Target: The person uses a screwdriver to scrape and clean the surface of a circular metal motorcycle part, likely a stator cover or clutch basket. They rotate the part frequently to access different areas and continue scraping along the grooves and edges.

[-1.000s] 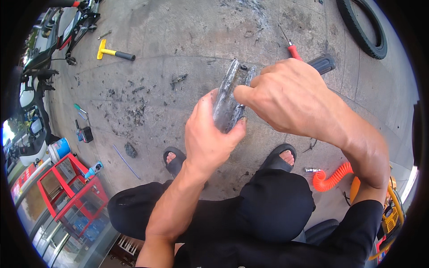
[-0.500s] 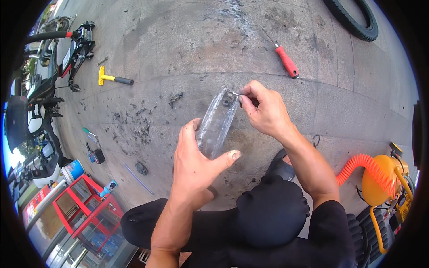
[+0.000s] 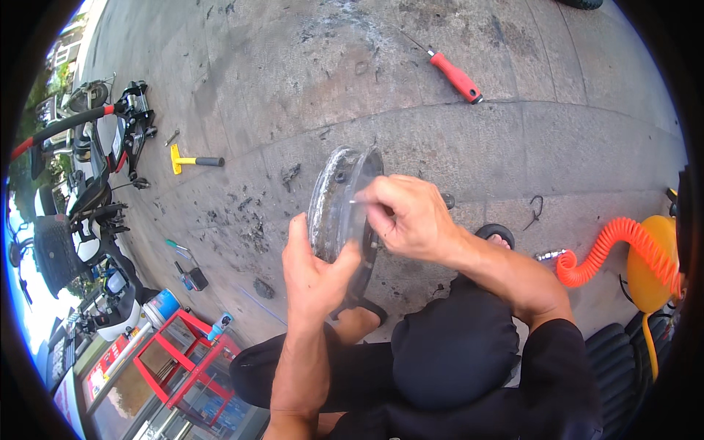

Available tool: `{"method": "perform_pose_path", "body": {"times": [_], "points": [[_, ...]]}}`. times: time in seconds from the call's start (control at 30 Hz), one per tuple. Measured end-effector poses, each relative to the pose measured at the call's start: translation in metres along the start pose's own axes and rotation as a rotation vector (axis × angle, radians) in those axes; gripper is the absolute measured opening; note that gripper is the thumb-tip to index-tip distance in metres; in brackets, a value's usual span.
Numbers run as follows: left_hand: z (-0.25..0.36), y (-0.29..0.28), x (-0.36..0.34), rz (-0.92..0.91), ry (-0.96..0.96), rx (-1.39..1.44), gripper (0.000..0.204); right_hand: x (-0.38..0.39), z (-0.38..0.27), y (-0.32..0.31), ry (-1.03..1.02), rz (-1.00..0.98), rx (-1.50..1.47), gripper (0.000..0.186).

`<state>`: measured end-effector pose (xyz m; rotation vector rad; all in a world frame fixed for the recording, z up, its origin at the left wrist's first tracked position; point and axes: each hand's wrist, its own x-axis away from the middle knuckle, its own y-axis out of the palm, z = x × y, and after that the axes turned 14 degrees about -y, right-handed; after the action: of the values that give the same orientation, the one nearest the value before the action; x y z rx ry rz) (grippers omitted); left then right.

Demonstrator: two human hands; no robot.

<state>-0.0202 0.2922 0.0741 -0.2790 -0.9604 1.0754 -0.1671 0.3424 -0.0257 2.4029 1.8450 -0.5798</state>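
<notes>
A scuffed metal wheel rim (image 3: 330, 194) stands on edge in front of me, its near part smeared by motion. My left hand (image 3: 314, 282) grips it, thumb on the right side and fingers at the left. Beside the rim's right edge, my right hand (image 3: 414, 218) is closed in a pinch. A small, slim, light-coloured piece (image 3: 355, 202) pokes out from its fingertips toward the rim; its kind is too small to tell. On the rim's inner channel sits a dark spot (image 3: 340, 177), seemingly a fitting or hole.
A red-handled screwdriver (image 3: 456, 78) lies ahead on the pavement. To the left are a yellow hammer (image 3: 192, 160), dark debris (image 3: 249, 227) and a parked motorbike (image 3: 92, 249). A red-framed case (image 3: 183, 367) stands near left. An orange coiled hose (image 3: 609, 253) meets a yellow tank (image 3: 653, 268) at right.
The rim has turned more upright, showing its channel and right flange. My right hand has moved down and slightly left along it, still pinching the small piece. The view has shifted.
</notes>
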Motion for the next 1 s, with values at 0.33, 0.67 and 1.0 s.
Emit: {"method": "perform_pose_path", "body": {"times": [0.33,0.67,1.0], "points": [[-0.013,0.002,0.002,0.034,-0.177,0.057,0.038,0.002,0.03,0.025,0.234,0.165,-0.312,0.011],[-0.024,-0.004,0.016,-0.025,-0.082,0.05,0.039,-0.001,0.032,0.013,0.36,0.105,-0.259,0.015],[-0.001,-0.051,0.005,-0.051,0.265,-0.519,0.053,0.002,0.054,-0.04,0.366,0.076,-0.119,0.009]]}}
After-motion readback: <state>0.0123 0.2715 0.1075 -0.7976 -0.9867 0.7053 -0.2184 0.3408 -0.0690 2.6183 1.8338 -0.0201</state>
